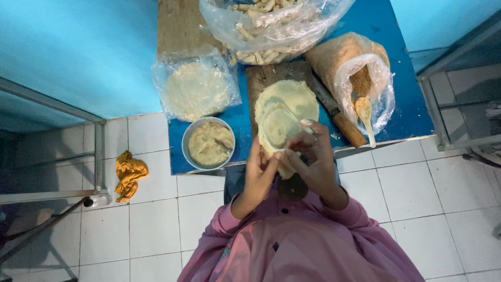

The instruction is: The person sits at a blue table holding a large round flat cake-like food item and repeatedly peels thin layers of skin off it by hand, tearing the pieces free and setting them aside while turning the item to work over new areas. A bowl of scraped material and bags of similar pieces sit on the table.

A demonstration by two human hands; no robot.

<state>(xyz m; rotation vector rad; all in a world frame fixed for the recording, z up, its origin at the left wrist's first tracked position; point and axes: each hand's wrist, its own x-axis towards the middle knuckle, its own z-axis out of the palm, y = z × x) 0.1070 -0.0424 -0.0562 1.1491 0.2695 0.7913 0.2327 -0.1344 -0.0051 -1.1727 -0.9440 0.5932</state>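
The thin dough sheet (279, 128) hangs over the near edge of the wooden board (261, 78) on the blue table (402, 112), pinched at its lower rim by both hands. The left hand (259, 175) and right hand (311, 159) meet fingertip to fingertip, closed on it. A metal bowl of filling (210, 143) sits just left, a wooden spoon (364, 116) to the right.

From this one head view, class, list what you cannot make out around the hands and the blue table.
- Whatever lies inside the pale round wrapper in the left hand and right hand: fingers cover it.
- Clear plastic bag of pale sticks: cut off by the top edge.
- Dark wooden cutting board: mostly hidden under the wrappers.
- Wooden-handled knife: blade largely covered.
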